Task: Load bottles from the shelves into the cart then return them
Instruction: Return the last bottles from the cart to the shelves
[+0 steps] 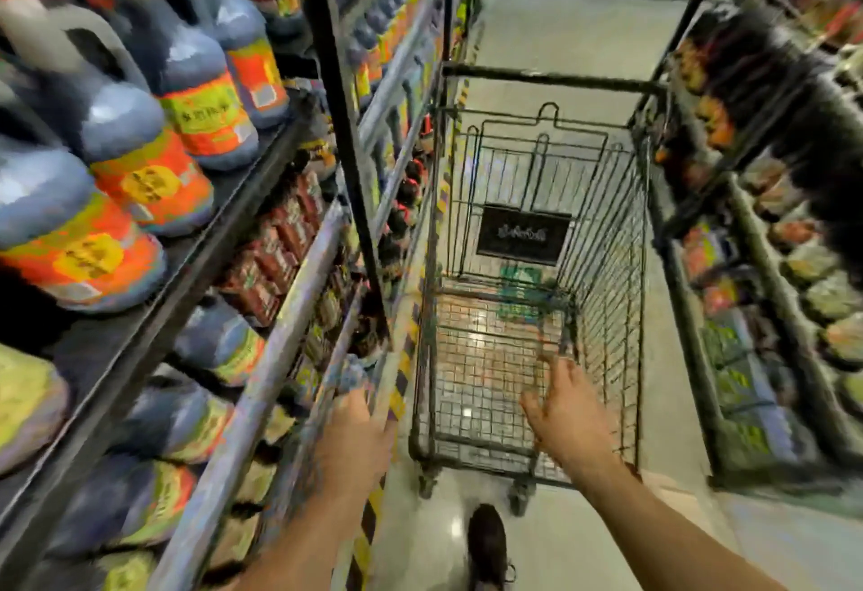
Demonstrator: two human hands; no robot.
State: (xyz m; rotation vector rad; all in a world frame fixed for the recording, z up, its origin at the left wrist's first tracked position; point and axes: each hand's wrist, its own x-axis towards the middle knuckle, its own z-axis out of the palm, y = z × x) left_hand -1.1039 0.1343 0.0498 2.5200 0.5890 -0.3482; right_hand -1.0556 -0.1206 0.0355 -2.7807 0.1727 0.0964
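Bare forearms rise from the bottom edge of my remote feed, with a dark shoe on the pale floor between them. At lower centre-left, the left hand reaches to the striped edge of the shelves, its back to the lens and a blurred bluish shape just above its knuckles. I cannot tell whether those fingers grip anything. Lower centre-right, the right hand hovers over the near end of the wire cart, fingers spread and holding nothing. Dark bottles with orange and yellow labels stand in rows across the upper left of the frame, and more fill the tiers below. The cart sits mid-frame in the aisle, a black placard on its inner flap and a blurred green pack showing through the wire. A second stocked rack runs down the right edge.
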